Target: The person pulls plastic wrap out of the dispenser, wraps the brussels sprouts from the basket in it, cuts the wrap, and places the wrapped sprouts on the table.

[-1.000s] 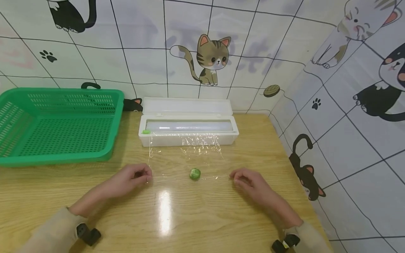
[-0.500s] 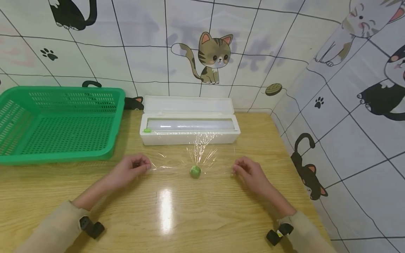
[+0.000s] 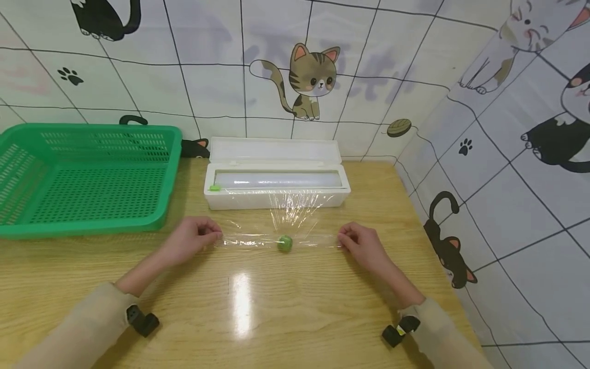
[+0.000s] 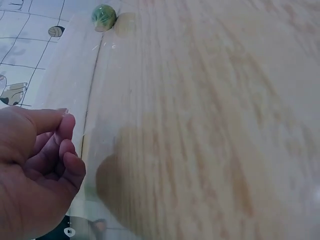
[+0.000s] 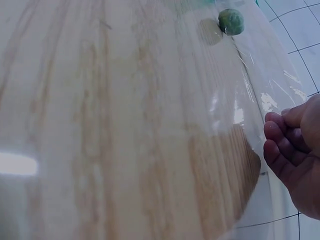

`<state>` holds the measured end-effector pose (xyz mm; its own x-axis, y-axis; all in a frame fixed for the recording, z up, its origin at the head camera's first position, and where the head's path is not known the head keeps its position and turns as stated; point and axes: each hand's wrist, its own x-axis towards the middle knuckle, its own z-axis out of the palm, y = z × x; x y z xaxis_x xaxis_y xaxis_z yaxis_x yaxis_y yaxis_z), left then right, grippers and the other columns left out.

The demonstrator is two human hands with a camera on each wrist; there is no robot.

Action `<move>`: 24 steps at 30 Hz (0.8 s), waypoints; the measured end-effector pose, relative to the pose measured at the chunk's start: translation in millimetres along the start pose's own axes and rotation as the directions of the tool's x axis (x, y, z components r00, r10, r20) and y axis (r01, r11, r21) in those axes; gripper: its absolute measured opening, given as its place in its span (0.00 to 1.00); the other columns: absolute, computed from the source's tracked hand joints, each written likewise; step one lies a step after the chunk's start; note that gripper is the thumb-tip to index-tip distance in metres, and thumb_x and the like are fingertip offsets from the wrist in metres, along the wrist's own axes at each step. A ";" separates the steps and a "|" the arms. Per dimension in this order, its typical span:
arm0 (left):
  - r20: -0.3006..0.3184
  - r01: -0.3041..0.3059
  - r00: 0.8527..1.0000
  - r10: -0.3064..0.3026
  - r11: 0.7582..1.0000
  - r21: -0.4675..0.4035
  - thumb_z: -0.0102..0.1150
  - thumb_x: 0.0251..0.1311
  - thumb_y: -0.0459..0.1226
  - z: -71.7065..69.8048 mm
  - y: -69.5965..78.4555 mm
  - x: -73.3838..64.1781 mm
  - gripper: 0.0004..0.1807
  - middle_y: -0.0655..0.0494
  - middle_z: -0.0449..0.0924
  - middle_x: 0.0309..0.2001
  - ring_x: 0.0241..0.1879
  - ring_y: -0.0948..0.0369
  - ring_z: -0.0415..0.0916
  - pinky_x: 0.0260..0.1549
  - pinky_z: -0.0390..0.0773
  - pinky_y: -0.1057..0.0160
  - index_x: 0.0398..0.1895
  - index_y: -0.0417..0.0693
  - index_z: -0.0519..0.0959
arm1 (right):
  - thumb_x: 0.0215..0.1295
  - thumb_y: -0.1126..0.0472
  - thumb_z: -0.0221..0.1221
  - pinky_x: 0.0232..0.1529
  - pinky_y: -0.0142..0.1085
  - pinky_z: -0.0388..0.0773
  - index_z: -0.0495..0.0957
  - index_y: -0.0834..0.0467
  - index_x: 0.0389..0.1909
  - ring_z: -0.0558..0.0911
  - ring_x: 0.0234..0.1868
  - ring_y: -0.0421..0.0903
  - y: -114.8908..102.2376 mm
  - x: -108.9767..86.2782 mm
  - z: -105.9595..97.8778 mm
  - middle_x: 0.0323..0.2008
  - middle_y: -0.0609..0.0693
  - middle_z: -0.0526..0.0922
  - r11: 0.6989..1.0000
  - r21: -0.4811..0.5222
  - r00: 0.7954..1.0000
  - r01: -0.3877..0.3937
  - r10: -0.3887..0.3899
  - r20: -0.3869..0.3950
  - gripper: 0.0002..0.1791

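A small green Brussels sprout rests on the wooden table, under or against the front of a clear sheet of cling film. From a white dispenser box the film runs toward me, creased above the sprout. My left hand pinches its left front corner between thumb and index finger, and my right hand pinches the right one. Each wrist view has the sprout beyond the hand: left sprout, right sprout. How the film meets the sprout's front is hard to see.
At the left stands a green plastic basket. The dispenser's lid stands raised against the cat-patterned wall covering. A green slider sits at the box's left end. The table's right edge lies beyond my right hand.
Both hands have moved away from me toward the box, carrying the film's front edge back to the sprout. The film now shows creases fanning from the sprout to the box.
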<state>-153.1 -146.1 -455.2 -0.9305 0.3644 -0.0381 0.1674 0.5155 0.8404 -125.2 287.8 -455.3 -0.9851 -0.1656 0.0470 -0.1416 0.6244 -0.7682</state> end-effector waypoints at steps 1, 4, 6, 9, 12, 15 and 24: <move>-0.006 -0.002 1.000 0.002 1.000 0.011 0.65 0.65 0.29 1.0 -0.7 0.8 0.02 0.55 0.79 0.27 0.28 0.58 0.73 0.25 0.74 0.66 0.36 0.39 0.85 | 0.73 0.70 0.60 0.32 0.32 0.81 0.80 0.66 0.40 0.83 0.30 0.44 0.3 0.4 -0.1 0.29 0.51 0.85 1.000 -0.013 1.000 0.000 0.000 -0.002 0.02; -0.022 -0.023 0.999 0.024 0.999 0.038 0.66 0.64 0.30 4.2 -1.5 1.8 0.02 0.57 0.80 0.26 0.28 0.60 0.73 0.26 0.74 0.66 0.34 0.40 0.86 | 0.73 0.70 0.60 0.32 0.31 0.80 0.81 0.66 0.38 0.83 0.29 0.44 1.1 2.0 -0.2 0.28 0.50 0.85 0.999 -0.040 1.000 0.011 -0.011 0.000 0.03; -0.028 -0.041 0.999 0.043 0.997 0.065 0.67 0.63 0.30 6.2 -0.9 1.8 0.02 0.58 0.81 0.26 0.29 0.61 0.73 0.27 0.75 0.66 0.32 0.41 0.86 | 0.73 0.70 0.60 0.31 0.31 0.80 0.81 0.65 0.38 0.82 0.29 0.44 2.0 3.0 0.1 0.28 0.50 0.85 0.998 -0.054 1.000 0.015 -0.014 0.012 0.03; -0.033 -0.065 0.997 0.070 0.990 0.121 0.68 0.61 0.29 8.8 1.2 1.8 0.03 0.59 0.82 0.26 0.28 0.62 0.74 0.28 0.75 0.66 0.30 0.42 0.86 | 0.73 0.70 0.60 0.31 0.32 0.79 0.80 0.65 0.36 0.81 0.28 0.43 2.4 4.2 1.1 0.28 0.49 0.85 0.997 -0.073 0.999 0.017 -0.015 0.035 0.04; -0.042 -0.083 0.995 0.091 0.982 0.169 0.70 0.59 0.29 10.5 2.2 2.2 0.04 0.61 0.82 0.25 0.28 0.64 0.75 0.28 0.76 0.65 0.28 0.43 0.87 | 0.73 0.68 0.60 0.30 0.32 0.77 0.80 0.64 0.37 0.79 0.27 0.41 1.0 4.6 2.3 0.26 0.47 0.84 0.990 -0.141 0.999 0.025 -0.018 0.048 0.04; -0.052 -0.091 0.993 0.103 0.978 0.190 0.71 0.58 0.28 11.4 1.7 3.2 0.05 0.62 0.83 0.24 0.27 0.64 0.76 0.28 0.77 0.65 0.27 0.44 0.87 | 0.73 0.66 0.61 0.29 0.33 0.75 0.80 0.62 0.37 0.78 0.27 0.40 -0.6 4.6 3.3 0.26 0.45 0.83 0.973 -0.226 0.998 0.037 -0.026 0.051 0.03; -0.049 -0.062 0.996 0.073 0.980 0.190 0.73 0.57 0.30 11.4 2.3 4.0 0.04 0.61 0.84 0.25 0.28 0.64 0.76 0.29 0.76 0.64 0.26 0.45 0.87 | 0.70 0.64 0.65 0.33 0.36 0.75 0.83 0.60 0.37 0.76 0.29 0.42 -1.9 2.7 4.6 0.27 0.45 0.83 0.966 -0.257 1.000 0.006 -0.013 -0.025 0.03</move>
<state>-152.7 -134.6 -459.6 -0.9307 0.3625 0.0498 0.2838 0.6294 0.7234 -127.1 282.7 -456.6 -0.9853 -0.1546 0.0733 -0.1683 0.7987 -0.5777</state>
